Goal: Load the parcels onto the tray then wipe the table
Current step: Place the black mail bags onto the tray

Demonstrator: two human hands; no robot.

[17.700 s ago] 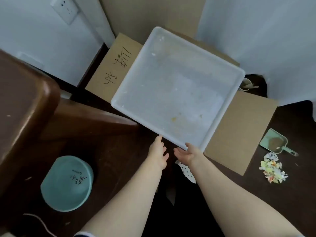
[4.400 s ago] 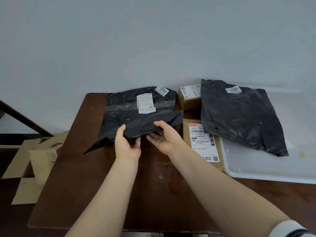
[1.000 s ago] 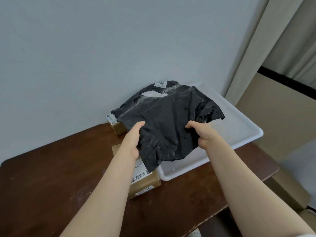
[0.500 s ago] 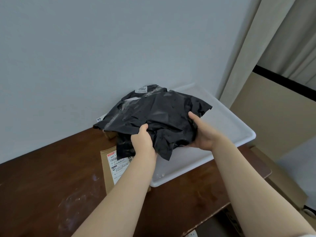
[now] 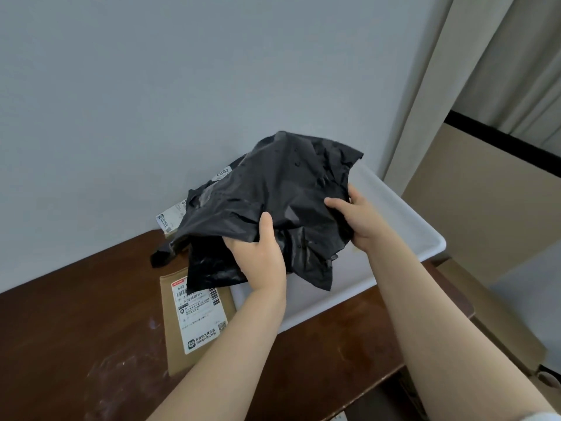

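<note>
Both my hands hold a crumpled black plastic parcel bag (image 5: 285, 189) over the near left part of the white tray (image 5: 403, 214). My left hand (image 5: 258, 253) grips its lower fold from beneath, thumb on top. My right hand (image 5: 358, 220) grips its right side. A white tag reading 2002 (image 5: 223, 173) shows on black plastic at the back; I cannot tell whether that is a second bag. A flat brown cardboard parcel (image 5: 194, 317) with a white label lies on the table left of the tray. A small labelled box (image 5: 170, 218) sits by the wall, mostly hidden.
The dark brown wooden table (image 5: 76, 329) stands against a grey wall and has pale smears near the flat parcel. Beige curtains (image 5: 485, 71) hang at the right. Cardboard boxes (image 5: 498, 323) stand on the floor beyond the table's right end.
The black bag has been lifted and bunched up higher over the tray. My left hand shifted under its lower fold and my right hand moved up its right side.
</note>
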